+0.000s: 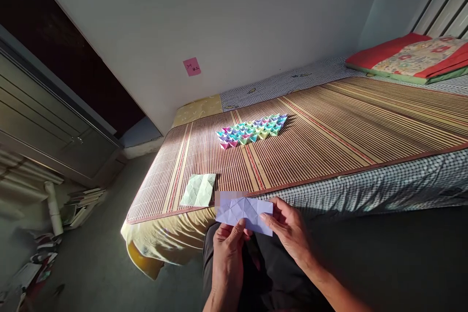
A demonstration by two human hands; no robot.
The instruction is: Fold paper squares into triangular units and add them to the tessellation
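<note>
A creased sheet of lavender origami paper (252,214), folded to a rectangle, is held in front of the bed's edge. Around its lower edge my left hand (229,248) is closed, thumb on top and fingers beneath. My right hand (290,226) pinches the right end, with the thumb across the face. Crossing fold lines show on the paper; a blurred patch covers its upper left corner. Just beyond it, a pale green creased paper square (199,190) lies on the mat. Farther back stand rows of small folded paper pieces (252,131) in several colours.
The striped bamboo mat (321,136) covers the bed, over a checked sheet (365,180). Folded red floral bedding (409,58) lies at the far right. A pink note (192,66) is stuck to the wall. At left are a cabinet (47,122) and stacked books (82,207) on the floor.
</note>
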